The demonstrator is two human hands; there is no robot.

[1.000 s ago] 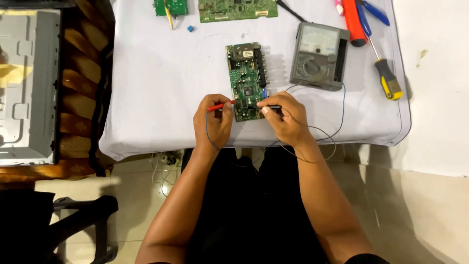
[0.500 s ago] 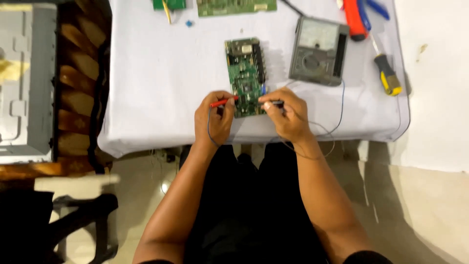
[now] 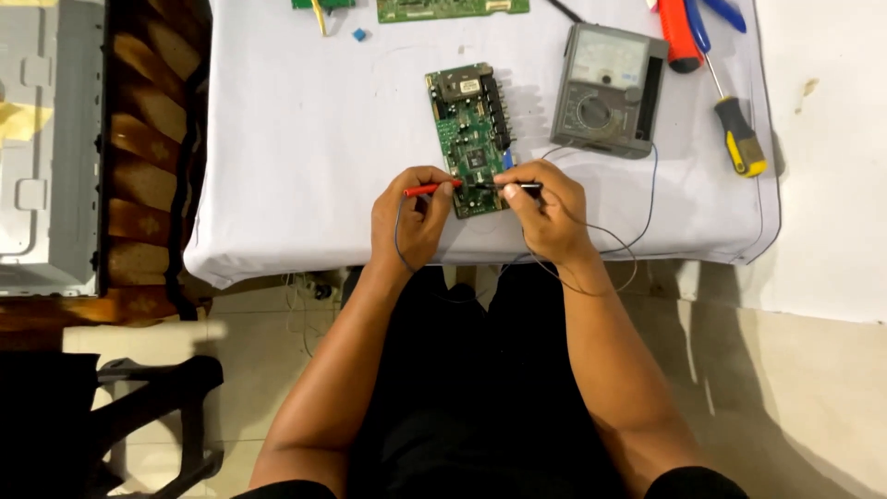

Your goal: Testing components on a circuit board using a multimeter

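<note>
A green circuit board (image 3: 469, 129) lies on a white-covered table (image 3: 305, 139). My left hand (image 3: 413, 217) holds a red test probe (image 3: 427, 189), its tip pointing right onto the near end of the board. A black test probe (image 3: 510, 187) is gripped in my right hand (image 3: 547, 211), tip pointing left at the same spot. Thin wires (image 3: 637, 212) run from the probes back to a grey analogue meter (image 3: 608, 90) standing right of the board.
A yellow-handled screwdriver (image 3: 737, 134), red and blue tool handles (image 3: 684, 32), and another green board (image 3: 453, 9) lie at the table's far edge. A grey metal panel (image 3: 42, 148) and wooden furniture (image 3: 143, 157) stand left. A black chair (image 3: 129, 425) sits lower left.
The view has shifted slightly, so the table sits a little higher in frame. Both hands stay on the probes at the near end of the board.
</note>
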